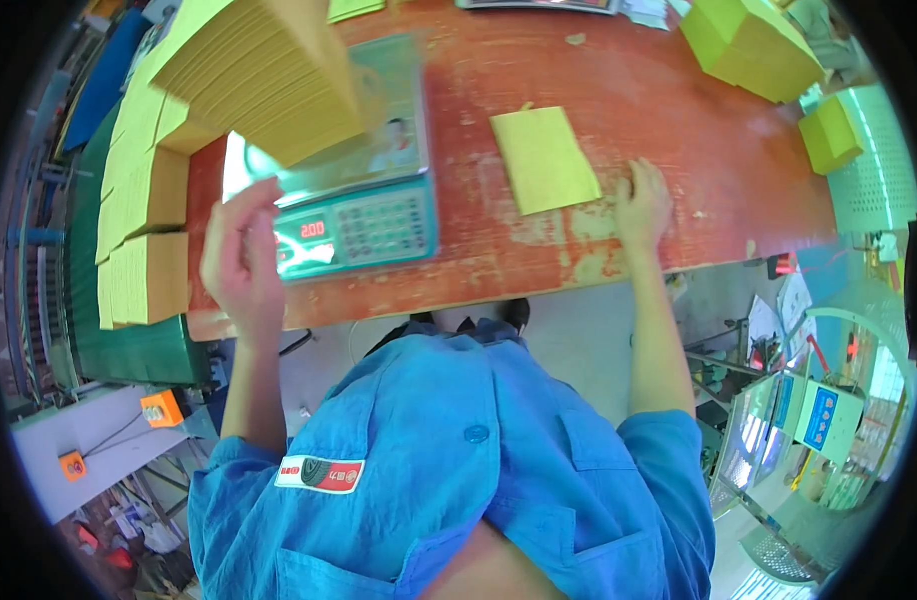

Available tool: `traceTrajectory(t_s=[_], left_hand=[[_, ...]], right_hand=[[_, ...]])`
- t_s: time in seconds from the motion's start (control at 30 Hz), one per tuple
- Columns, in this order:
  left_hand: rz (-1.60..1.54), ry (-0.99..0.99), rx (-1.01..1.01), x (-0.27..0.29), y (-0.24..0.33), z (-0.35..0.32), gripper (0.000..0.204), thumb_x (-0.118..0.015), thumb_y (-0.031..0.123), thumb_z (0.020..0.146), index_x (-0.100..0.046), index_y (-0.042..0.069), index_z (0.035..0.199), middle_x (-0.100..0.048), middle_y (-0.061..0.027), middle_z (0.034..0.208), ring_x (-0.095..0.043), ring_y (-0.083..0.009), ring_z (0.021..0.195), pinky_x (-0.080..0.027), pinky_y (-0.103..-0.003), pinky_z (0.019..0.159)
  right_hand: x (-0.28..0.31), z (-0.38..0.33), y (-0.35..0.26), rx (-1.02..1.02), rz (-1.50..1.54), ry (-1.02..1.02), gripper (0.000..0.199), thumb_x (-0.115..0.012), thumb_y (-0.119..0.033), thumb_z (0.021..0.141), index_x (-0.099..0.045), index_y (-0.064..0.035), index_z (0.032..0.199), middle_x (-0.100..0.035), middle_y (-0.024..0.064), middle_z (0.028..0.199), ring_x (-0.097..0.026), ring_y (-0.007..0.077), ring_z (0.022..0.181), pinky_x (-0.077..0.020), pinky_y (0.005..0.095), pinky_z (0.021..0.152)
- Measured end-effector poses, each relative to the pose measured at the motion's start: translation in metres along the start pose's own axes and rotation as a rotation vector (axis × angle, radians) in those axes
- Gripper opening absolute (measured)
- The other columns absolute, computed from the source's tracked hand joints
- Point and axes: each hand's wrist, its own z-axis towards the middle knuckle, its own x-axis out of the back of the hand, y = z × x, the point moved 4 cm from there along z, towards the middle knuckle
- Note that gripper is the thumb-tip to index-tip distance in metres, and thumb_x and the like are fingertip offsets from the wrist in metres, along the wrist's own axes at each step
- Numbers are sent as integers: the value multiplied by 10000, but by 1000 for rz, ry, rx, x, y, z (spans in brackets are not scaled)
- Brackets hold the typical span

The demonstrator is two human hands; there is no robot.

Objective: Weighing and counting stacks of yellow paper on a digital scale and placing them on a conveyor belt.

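Observation:
My left hand [247,260] is raised by the front left corner of a teal digital scale [384,225], its fingers loosely bent and apart, with nothing seen in them. Over the scale's metal platform [404,90] stands a tall, tilted stack of yellow-brown paper pieces [269,80], partly blurred; whether it rests fully on the platform I cannot tell. Red digits glow on the scale's display [312,229]. On the red table my right hand [644,205] rests with its fingers loosely spread and holding nothing. Just left of it lies a flat yellow paper packet [546,160].
More yellow-brown stacks [149,275] line the table's left end, beside a green surface [129,350]. Yellow blocks of paper [754,50] stand at the far right. The worn red tabletop [719,150] ends in front of my body. A wire-mesh and metal frame [749,440] stands lower right.

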Motion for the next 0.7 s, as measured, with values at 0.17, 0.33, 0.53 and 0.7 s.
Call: traceTrajectory(t_s=[0.17, 0.33, 0.53, 0.7], left_hand=[[-221, -356, 15, -138, 37, -40, 161, -644, -42, 837, -668, 24, 982, -677, -119, 1027, -652, -208, 923, -506, -285, 810], [0, -499, -179, -251, 53, -54, 153, -663, 11, 810, -641, 4, 961, -650, -137, 1084, -629, -292, 961, -514, -343, 822], [321, -532, -326, -292, 60, -46, 152, -690, 42, 749, -604, 21, 873, -625, -122, 1104, -588, -306, 973, -503, -372, 808], [346, -480, -337, -290, 57, -44, 111, -663, 20, 782, -606, 13, 876, -658, -122, 1031, -633, -284, 892, -531, -359, 762]], right_hand=[[8, -1, -4, -32, 194, -3, 273, -612, -203, 839, -669, -89, 1079, -631, 93, 1223, -528, 288, 1214, -359, 470, 1035], [18, 0, 0, -47, 367, 2, 229, -627, -163, 820, -668, -100, 1036, -645, 74, 1175, -531, 280, 1202, -326, 473, 1061], [20, 0, 7, -78, 463, -9, 224, -640, -113, 799, -660, -96, 1021, -647, 60, 1153, -535, 268, 1189, -323, 475, 1058], [24, 2, 5, -81, 494, -13, 215, -640, -89, 791, -660, -99, 1005, -648, 51, 1150, -545, 257, 1169, -326, 466, 1058]])
